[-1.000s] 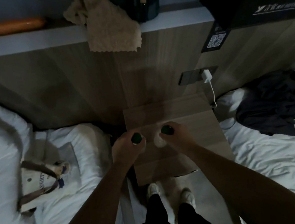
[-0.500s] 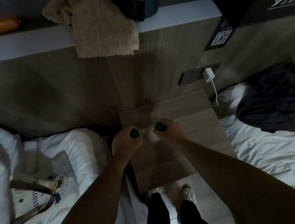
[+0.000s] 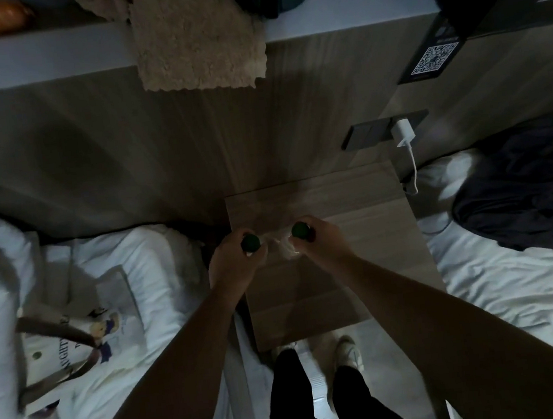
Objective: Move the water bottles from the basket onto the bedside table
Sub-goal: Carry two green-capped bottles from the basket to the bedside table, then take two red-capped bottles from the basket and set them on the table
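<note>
Both arms reach a bit further out over the bedside table [image 3: 354, 207]. The left hand [image 3: 236, 265] brings the left bottle [image 3: 250, 243] closer to the back edge of the table top. The right hand [image 3: 320, 242] brings the right bottle [image 3: 301, 230] toward the back edge too. A second ago both green caps were nearer the middle of the table top. The clear side of the right bottle now shows more between the two hands. The head leans in as well, so the cloth [image 3: 198, 46] on the shelf [image 3: 331, 10] looks bigger, and its top is cut off.
</note>
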